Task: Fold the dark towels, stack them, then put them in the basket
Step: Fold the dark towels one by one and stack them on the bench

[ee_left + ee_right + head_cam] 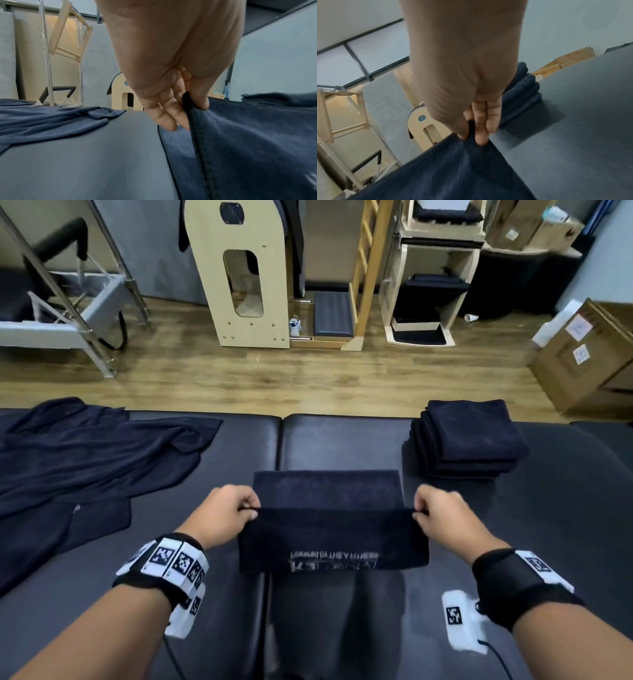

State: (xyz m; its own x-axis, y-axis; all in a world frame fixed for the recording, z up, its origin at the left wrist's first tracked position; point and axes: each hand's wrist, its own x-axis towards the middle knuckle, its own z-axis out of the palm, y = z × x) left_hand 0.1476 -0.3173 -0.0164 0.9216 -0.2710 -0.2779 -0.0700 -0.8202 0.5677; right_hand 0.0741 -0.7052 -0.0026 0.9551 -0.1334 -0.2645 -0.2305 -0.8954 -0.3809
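Observation:
A dark navy towel (329,522) with pale lettering lies partly folded on the black padded table (342,440). My left hand (236,513) pinches its raised near-left corner between thumb and fingers; in the left wrist view the left hand (185,102) holds the towel's hem (199,135). My right hand (431,513) pinches the opposite corner, and the right wrist view shows the right hand (471,129) gripping the towel (462,169). A stack of folded dark towels (466,440) stands behind the right hand. No basket is in view.
Several unfolded dark towels (78,460) lie spread over the table's left side. Beyond the far edge is wooden floor (308,378) with a wooden arched frame (239,275), shelving (428,285) and cardboard boxes (589,354).

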